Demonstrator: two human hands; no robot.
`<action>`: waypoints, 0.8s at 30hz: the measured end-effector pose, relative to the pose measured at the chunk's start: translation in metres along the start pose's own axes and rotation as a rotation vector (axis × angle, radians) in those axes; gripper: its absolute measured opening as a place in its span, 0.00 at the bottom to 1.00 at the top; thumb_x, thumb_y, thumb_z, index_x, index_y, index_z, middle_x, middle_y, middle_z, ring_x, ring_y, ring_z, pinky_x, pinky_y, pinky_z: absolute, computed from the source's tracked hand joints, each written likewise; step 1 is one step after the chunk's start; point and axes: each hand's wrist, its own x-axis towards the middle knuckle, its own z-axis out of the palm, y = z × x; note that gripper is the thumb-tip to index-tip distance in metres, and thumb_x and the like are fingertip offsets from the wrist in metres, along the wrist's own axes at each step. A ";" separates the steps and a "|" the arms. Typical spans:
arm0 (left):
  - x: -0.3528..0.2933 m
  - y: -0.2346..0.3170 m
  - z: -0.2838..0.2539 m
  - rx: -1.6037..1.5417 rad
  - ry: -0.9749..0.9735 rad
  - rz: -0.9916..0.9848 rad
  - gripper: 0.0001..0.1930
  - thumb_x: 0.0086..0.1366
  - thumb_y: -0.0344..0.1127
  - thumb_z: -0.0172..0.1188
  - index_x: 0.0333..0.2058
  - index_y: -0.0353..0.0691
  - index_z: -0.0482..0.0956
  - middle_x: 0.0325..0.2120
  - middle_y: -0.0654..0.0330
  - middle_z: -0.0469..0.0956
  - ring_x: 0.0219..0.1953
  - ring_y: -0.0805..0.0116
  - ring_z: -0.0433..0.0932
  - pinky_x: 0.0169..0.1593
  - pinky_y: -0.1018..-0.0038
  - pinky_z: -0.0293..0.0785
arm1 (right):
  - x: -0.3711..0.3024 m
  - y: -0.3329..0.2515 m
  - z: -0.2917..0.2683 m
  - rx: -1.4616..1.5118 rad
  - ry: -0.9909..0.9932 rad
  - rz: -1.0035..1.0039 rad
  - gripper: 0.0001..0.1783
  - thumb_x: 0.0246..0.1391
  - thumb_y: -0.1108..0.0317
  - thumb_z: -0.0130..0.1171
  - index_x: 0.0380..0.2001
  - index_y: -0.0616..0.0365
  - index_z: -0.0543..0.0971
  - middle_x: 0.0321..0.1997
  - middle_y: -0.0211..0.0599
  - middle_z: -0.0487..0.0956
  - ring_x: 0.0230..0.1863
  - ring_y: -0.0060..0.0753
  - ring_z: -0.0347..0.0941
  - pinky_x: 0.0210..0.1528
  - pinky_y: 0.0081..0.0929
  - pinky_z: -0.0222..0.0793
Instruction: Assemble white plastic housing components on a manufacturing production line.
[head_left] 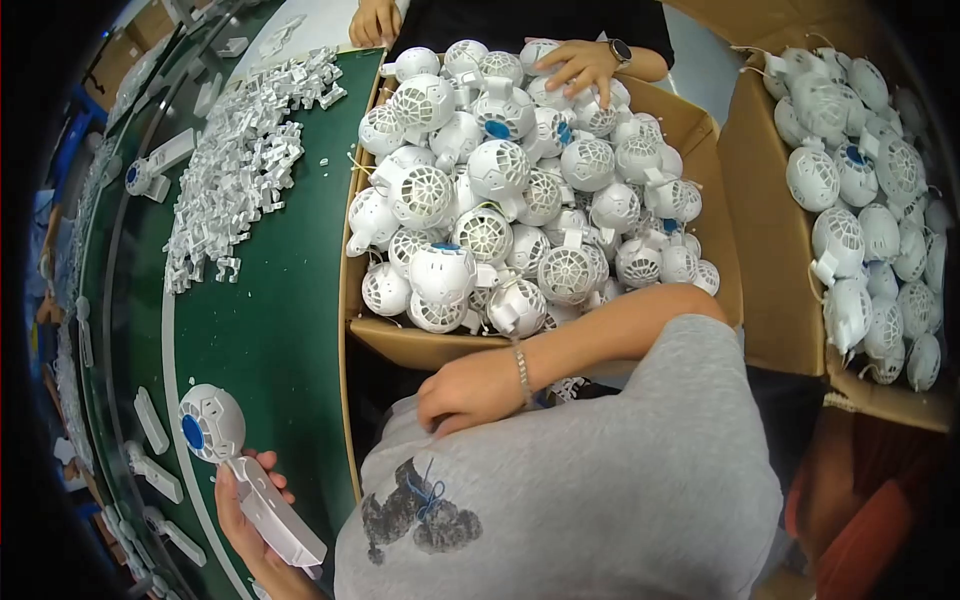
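My left hand (243,515), at the lower left, is closed around the handle of a white handheld fan (285,520). Its round head points up, with a blue disc on the side, and the handle looks like an open, hollow shell. Against my grey shirt rests my right hand (470,388), a chain bracelet at its wrist. Those fingers are curled in and I see nothing in them; the palm is hidden. Just beyond my right forearm stands a cardboard box (420,338) heaped with white round fan heads (498,168), several showing blue discs.
A pile of small white plastic parts (240,160) lies on the green table (265,330). Along the left, a conveyor belt (130,330) carries white fan pieces. Across the box, another person's hand (583,68) touches the heads. A second filled box (775,230) stands right.
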 end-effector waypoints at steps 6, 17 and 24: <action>-0.001 -0.008 -0.018 -0.020 -0.043 0.029 0.19 0.61 0.45 0.47 0.38 0.31 0.67 0.27 0.48 0.74 0.20 0.68 0.74 0.18 0.77 0.74 | -0.079 -0.031 -0.079 -1.016 1.001 0.292 0.14 0.49 0.64 0.53 0.41 0.50 0.73 0.44 0.35 0.72 0.48 0.40 0.66 0.48 0.32 0.60; -0.011 -0.011 -0.012 -0.158 -0.243 0.071 0.19 0.61 0.44 0.46 0.37 0.30 0.67 0.25 0.48 0.74 0.20 0.67 0.74 0.18 0.77 0.74 | -0.228 0.052 -0.098 -1.449 1.128 1.238 0.30 0.44 0.60 0.54 0.53 0.52 0.63 0.55 0.44 0.64 0.57 0.49 0.58 0.54 0.52 0.53; -0.016 -0.011 -0.027 -0.183 -0.213 0.086 0.19 0.61 0.44 0.48 0.39 0.29 0.67 0.27 0.46 0.75 0.21 0.66 0.76 0.20 0.75 0.76 | -0.076 -0.007 -0.044 -1.294 1.133 0.801 0.15 0.49 0.70 0.48 0.41 0.60 0.72 0.47 0.47 0.71 0.47 0.48 0.67 0.50 0.40 0.61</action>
